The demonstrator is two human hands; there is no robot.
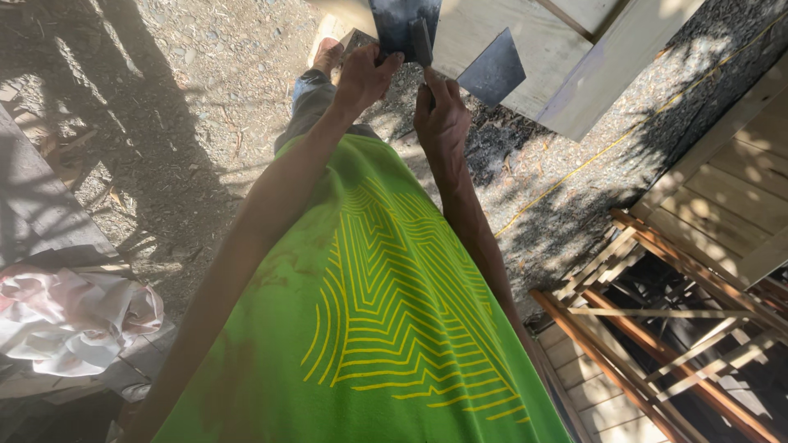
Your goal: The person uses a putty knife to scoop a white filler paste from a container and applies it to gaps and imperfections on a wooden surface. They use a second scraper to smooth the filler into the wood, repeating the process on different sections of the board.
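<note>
My left hand grips the lower edge of a dark flat metal blade held up at the top of the view. My right hand is closed around a second scraper whose dark trapezoid blade sticks out to the right; its narrow handle end rests against the first blade. Both arms reach forward over my bright green shirt with a yellow line pattern. Behind the blades lies a pale wooden panel.
Gravel ground with dappled shade lies below, with my sandalled foot on it. A crumpled white and pink cloth sits at the left on planks. Stacked wooden frames and slats fill the right, crossed by a yellow cord.
</note>
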